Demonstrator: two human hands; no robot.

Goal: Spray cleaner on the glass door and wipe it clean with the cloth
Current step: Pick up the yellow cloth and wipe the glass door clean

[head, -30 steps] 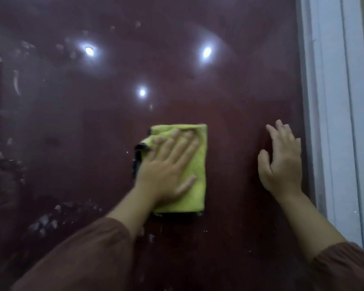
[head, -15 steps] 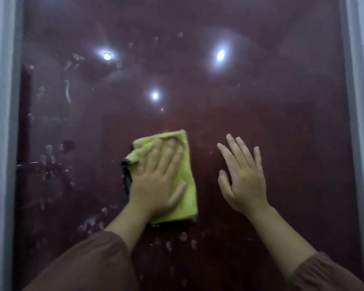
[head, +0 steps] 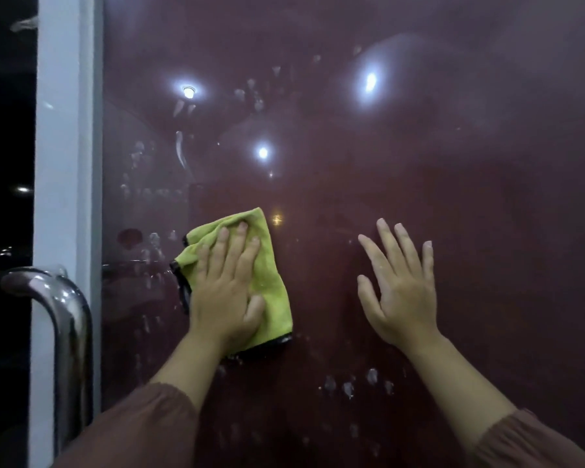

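Observation:
The dark reddish glass door (head: 470, 204) fills the view and reflects three ceiling lights. A folded yellow-green cloth (head: 271, 285) with a black edge lies flat against the glass at lower centre. My left hand (head: 228, 288) presses on the cloth with the fingers spread, holding it against the pane. My right hand (head: 397, 285) rests flat on the bare glass to the right of the cloth, fingers apart and holding nothing. Streaks and droplets of cleaner (head: 348, 386) dot the glass below the hands and at upper left. No spray bottle is in view.
A white door frame (head: 65, 163) runs down the left side. A curved steel door handle (head: 65, 319) sticks out at lower left, close to my left sleeve. Beyond the frame on the far left it is dark.
The view has swung left, bringing the left frame and steel handle into sight. My left hand has slid the cloth leftwards across the glass, and my right hand has followed, away from the right frame.

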